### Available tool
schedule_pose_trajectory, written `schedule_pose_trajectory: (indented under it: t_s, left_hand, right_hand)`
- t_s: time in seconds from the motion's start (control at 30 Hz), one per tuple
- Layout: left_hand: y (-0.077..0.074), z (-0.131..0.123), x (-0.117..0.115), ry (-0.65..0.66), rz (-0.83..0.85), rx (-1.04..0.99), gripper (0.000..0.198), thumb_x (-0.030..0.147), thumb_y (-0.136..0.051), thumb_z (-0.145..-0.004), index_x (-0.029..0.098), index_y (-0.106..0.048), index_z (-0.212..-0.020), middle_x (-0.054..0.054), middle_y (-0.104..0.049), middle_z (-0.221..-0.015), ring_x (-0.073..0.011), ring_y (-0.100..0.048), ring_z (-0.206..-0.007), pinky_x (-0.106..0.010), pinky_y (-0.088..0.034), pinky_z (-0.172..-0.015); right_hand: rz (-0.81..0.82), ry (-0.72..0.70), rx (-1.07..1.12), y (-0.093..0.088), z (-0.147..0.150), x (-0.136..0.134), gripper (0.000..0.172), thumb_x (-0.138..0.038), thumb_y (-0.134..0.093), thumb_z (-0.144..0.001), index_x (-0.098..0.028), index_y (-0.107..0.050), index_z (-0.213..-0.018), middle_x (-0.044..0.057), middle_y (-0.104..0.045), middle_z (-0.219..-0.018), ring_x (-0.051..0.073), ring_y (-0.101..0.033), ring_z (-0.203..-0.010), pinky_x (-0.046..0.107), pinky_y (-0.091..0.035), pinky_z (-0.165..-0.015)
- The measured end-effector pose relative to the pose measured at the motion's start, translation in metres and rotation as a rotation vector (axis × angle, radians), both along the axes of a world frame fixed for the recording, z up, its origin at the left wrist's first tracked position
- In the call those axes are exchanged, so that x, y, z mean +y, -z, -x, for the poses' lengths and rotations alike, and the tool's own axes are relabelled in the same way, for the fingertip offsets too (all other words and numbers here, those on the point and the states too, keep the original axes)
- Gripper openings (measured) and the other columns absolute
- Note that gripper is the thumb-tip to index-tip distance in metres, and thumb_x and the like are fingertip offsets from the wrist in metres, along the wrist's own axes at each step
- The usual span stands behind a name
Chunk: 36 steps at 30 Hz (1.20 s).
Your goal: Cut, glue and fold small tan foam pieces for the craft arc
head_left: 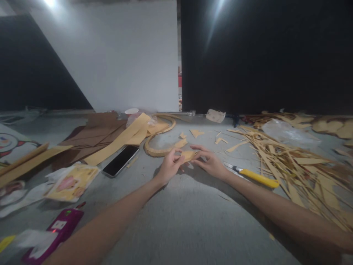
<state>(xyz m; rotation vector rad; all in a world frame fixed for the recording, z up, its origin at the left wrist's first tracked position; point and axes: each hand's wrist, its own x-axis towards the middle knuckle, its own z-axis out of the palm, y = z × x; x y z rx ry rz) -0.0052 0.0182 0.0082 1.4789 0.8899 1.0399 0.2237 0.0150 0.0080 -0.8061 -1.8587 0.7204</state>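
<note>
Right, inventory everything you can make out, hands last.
Flat thin piece: one, tan, centre
Curved band: one, tan, behind piece
Utility knife: one, yellow, right of piece
Rectangular phone: one, black, left
Plastic device: one, purple, near left
Printed packet: one, yellow, left
Flat sheets: several, brown, left rear
Flat strips: many, tan, both sides
Plastic bag: one, clear, right rear
Shallow bowl: one, whitish, rear
Upright panels: three, white and black, rear
Table: one, grey, beneath
Left hand: one, bare, holding piece
Right hand: one, bare, touching piece

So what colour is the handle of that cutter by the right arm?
The handle is yellow, as the head view shows.
</note>
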Motion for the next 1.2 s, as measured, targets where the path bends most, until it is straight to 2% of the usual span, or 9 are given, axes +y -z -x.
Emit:
schedule_pose_trajectory:
  t_s: [0.1,0.17,0.23,0.33,0.43,0.57,0.77,1.2]
  left_hand:
    - [-0.002,-0.0002,-0.0014,0.016,0.013,0.028,0.049,0.063,-0.071,-0.095,0.021,-0.051,-0.112,-0.008,-0.08,-0.087,-0.0199,-0.073,-0.064,-0.028,-0.057,-0.055]
    - [-0.0037,0.0005,-0.0025,0.034,0.015,0.062,0.047,0.063,-0.07,-0.096,0.022,-0.051,-0.109,-0.008,-0.08,-0.084,-0.0173,-0.069,-0.058,-0.027,-0.055,-0.053]
    - [-0.0059,0.0013,-0.0039,0.058,0.013,0.081,0.044,0.061,-0.069,-0.097,0.022,-0.051,-0.107,-0.008,-0.08,-0.085,-0.0178,-0.07,-0.06,-0.027,-0.055,-0.054]
    - [-0.0086,0.0018,-0.0058,0.1,0.002,0.071,0.039,0.057,-0.067,-0.098,0.021,-0.056,-0.106,-0.01,-0.08,-0.091,-0.0219,-0.075,-0.077,-0.028,-0.056,-0.059]
    - [-0.0098,0.0009,-0.0067,0.112,-0.018,0.084,0.04,0.059,-0.058,-0.102,0.02,-0.061,-0.108,-0.01,-0.078,-0.092,-0.0204,-0.072,-0.076,-0.027,-0.053,-0.058]
    - [-0.0099,-0.0011,-0.0078,0.114,-0.053,0.16,0.046,0.064,-0.059,-0.102,0.019,-0.064,-0.112,-0.008,-0.077,-0.091,-0.0183,-0.069,-0.076,-0.025,-0.047,-0.058]
    - [-0.0054,-0.0011,-0.0068,0.111,-0.113,0.267,0.041,0.06,-0.062,-0.103,0.019,-0.065,-0.108,-0.004,-0.077,-0.086,-0.0174,-0.068,-0.074,-0.026,-0.047,-0.065]
    - [-0.0045,-0.0013,-0.0036,0.109,-0.119,0.301,0.047,0.064,-0.062,-0.102,0.018,-0.072,-0.102,-0.007,-0.08,-0.086,-0.0206,-0.071,-0.075,-0.029,-0.05,-0.069]
  right_hand:
    - [0.162,-0.035,0.084,-0.0022,-0.0006,0.0015,0.029,-0.049,-0.076,-0.098,-0.022,-0.073,-0.089,0.012,-0.077,-0.122,0.025,-0.073,-0.115,0.043,-0.057,-0.101]
    - [0.237,-0.058,0.104,-0.0024,-0.0005,0.0015,0.031,-0.052,-0.076,-0.098,-0.022,-0.071,-0.088,0.007,-0.079,-0.1,0.021,-0.073,-0.094,0.038,-0.058,-0.089]
    - [0.263,-0.062,0.107,-0.0013,-0.0005,0.0012,0.034,-0.054,-0.075,-0.097,-0.022,-0.07,-0.088,0.005,-0.078,-0.095,0.02,-0.071,-0.087,0.035,-0.057,-0.083]
    - [0.283,-0.029,0.133,0.0017,-0.0006,0.0014,0.036,-0.057,-0.075,-0.097,-0.022,-0.069,-0.089,0.004,-0.076,-0.09,0.018,-0.068,-0.081,0.032,-0.053,-0.074]
    - [0.311,0.009,0.152,0.0034,-0.0006,0.002,0.038,-0.058,-0.076,-0.095,-0.022,-0.067,-0.088,0.001,-0.071,-0.079,0.016,-0.062,-0.069,0.029,-0.047,-0.064]
    - [0.285,0.014,0.147,0.002,0.0009,0.0023,0.04,-0.06,-0.077,-0.093,-0.022,-0.066,-0.094,0.001,-0.071,-0.081,0.017,-0.064,-0.073,0.03,-0.05,-0.068]
    - [0.242,-0.009,0.147,0.0013,0.0027,0.0028,0.044,-0.062,-0.075,-0.094,-0.026,-0.061,-0.115,-0.003,-0.067,-0.077,0.018,-0.066,-0.073,0.031,-0.051,-0.068]
    - [0.255,-0.01,0.122,0.0022,0.0006,0.0023,0.044,-0.06,-0.075,-0.095,-0.026,-0.06,-0.119,-0.002,-0.069,-0.077,0.019,-0.069,-0.074,0.032,-0.053,-0.07]
